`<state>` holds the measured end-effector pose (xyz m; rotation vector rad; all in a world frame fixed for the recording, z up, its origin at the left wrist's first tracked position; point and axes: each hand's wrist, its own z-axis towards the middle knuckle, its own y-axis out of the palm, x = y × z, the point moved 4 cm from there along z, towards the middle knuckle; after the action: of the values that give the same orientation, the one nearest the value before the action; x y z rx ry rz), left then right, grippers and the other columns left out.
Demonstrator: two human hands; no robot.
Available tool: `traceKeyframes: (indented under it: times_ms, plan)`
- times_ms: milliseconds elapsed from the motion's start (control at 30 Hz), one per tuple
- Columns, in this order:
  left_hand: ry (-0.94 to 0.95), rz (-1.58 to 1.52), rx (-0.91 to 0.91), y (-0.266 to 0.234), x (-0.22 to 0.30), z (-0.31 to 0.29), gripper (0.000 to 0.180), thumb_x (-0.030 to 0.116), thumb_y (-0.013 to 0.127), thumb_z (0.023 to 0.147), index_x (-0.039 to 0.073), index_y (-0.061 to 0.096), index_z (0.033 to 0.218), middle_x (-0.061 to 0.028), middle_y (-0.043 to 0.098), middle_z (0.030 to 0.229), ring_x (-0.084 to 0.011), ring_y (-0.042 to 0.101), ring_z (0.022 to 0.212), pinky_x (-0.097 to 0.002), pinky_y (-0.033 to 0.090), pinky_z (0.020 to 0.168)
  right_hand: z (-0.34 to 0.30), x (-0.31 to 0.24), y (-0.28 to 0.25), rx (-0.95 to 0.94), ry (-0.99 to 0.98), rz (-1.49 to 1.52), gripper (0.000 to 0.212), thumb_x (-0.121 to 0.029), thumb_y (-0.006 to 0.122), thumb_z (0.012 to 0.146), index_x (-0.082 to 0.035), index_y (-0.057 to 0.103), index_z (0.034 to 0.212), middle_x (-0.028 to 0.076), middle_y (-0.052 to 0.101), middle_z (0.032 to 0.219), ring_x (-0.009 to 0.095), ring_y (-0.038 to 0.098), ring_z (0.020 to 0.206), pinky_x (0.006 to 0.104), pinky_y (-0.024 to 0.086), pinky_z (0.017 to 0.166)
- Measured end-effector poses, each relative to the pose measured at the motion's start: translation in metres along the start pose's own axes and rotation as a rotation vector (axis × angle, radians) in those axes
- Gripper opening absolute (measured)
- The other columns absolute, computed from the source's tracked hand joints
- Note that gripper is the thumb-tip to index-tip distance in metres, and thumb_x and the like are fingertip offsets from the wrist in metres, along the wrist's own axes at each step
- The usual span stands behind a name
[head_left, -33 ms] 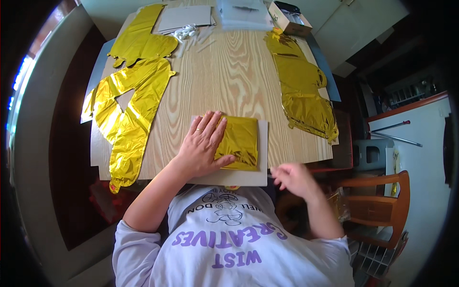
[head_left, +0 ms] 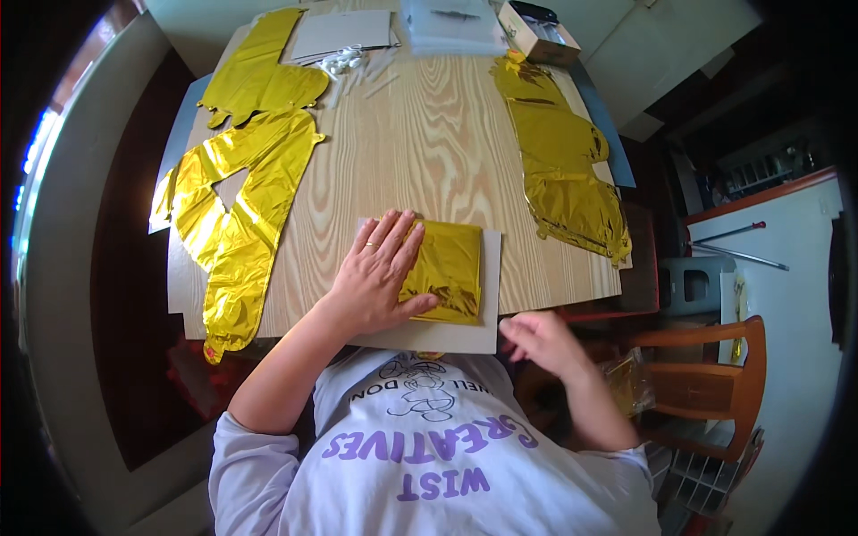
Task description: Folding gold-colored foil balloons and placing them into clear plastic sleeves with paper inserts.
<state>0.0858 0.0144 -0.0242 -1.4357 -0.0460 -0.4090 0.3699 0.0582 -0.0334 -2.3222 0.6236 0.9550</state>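
A folded gold foil balloon [head_left: 451, 259] lies flat on a pale grey cardboard sheet [head_left: 429, 338] at the table's near edge. My left hand [head_left: 380, 268] rests flat on the balloon's left part, fingers stretched out, covering part of it and of the sheet. Just beyond the sheet's near right corner is my right hand [head_left: 539, 344], its fingers curled together. Whether the fingertips touch the sheet or pinch something small, I cannot tell.
Unfolded gold foil balloons lie at the left [head_left: 241, 232], far left [head_left: 259, 76] and right [head_left: 563, 152] of the wooden table [head_left: 393, 152]. Grey cards [head_left: 344, 34], white cords [head_left: 342, 61], clear plastic sleeves [head_left: 451, 25] and a box [head_left: 539, 34] lie at the back. A chair [head_left: 751, 384] stands right.
My right hand has shifted slightly left, closer to the cardboard's corner. The cardboard and folded balloon sit a touch nearer to me; my left hand stays on the balloon.
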Motion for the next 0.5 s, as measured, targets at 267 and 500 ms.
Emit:
traceKeyframes:
  times_ms: [267, 500]
  plan:
    - [0.078, -0.025, -0.043, -0.002, 0.002, -0.003, 0.097, 0.071, 0.050, 0.092, -0.001, 0.033, 0.155, -0.0233, 0.030, 0.161, -0.0400, 0.023, 0.152, -0.0525, 0.015, 0.124, -0.020, 0.022, 0.003, 0.233, -0.162, 0.300, 0.014, -0.014, 0.065, 0.096, -0.002, 0.069, 0.090, 0.001, 0.065, 0.075, 0.009, 0.062, 0.063, 0.0282, 0.057, 0.056]
    - [0.070, -0.041, 0.021, -0.002, 0.003, -0.004, 0.096, 0.071, 0.049, 0.092, 0.001, 0.032, 0.156, -0.0219, 0.029, 0.163, -0.0401, 0.021, 0.153, -0.0525, 0.013, 0.124, -0.115, -0.004, -0.163, 0.704, -0.193, -0.098, 0.014, -0.009, 0.056, 0.102, -0.001, 0.064, 0.093, 0.001, 0.065, 0.077, 0.005, 0.058, 0.063, 0.0224, 0.042, 0.054]
